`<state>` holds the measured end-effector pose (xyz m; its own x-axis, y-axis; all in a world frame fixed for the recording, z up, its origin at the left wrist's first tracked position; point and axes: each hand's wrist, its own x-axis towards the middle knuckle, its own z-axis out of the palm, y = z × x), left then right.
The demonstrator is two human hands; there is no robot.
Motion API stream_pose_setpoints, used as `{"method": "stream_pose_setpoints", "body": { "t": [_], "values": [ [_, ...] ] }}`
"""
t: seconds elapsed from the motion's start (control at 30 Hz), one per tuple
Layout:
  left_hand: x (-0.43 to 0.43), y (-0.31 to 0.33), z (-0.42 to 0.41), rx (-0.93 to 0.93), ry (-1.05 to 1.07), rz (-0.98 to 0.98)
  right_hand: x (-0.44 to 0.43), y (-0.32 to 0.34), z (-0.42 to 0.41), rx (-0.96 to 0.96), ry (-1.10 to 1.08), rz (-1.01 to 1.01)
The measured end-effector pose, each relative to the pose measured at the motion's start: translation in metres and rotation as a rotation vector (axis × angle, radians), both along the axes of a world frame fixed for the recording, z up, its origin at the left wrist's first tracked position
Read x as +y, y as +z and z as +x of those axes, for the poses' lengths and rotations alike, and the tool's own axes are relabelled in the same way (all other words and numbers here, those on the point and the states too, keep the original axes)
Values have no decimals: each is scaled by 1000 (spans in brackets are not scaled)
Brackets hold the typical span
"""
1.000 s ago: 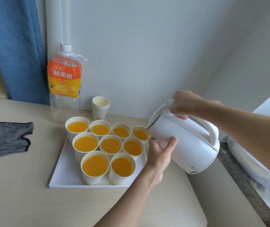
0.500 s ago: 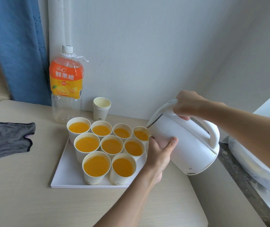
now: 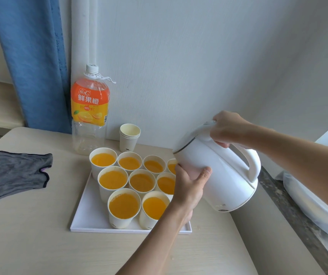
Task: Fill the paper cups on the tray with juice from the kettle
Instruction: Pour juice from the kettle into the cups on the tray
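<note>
White kettle [image 3: 224, 175] tilted over the tray's right edge, right hand [image 3: 228, 128] wrapped round its handle, left hand [image 3: 189, 187] cupping its body and partly hiding the rightmost cups, nine juice-filled paper cups [image 3: 123, 205] on tray [image 3: 87, 215] just left of left hand, spare cup stack [image 3: 129, 137], juice bottle [image 3: 89, 108] and grey cloth [image 3: 16, 171] farther left on table [image 3: 30, 245].

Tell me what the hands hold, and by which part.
The white plastic kettle: right hand grips its handle top, left hand cups its lower side.
</note>
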<state>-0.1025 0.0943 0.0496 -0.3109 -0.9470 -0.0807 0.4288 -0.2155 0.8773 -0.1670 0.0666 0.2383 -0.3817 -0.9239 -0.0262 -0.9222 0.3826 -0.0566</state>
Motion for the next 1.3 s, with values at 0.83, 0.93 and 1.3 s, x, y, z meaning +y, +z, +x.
{"method": "stream_pose_setpoints", "body": {
  "t": [0.83,0.93,1.3],
  "values": [
    [-21,-26,6,101,58,113,-27,-8,44,166,181,63],
    [-22,-27,5,100,56,114,-28,-10,44,173,183,65],
    [-22,-26,4,116,41,118,-28,-9,45,188,187,60]
  ]
}}
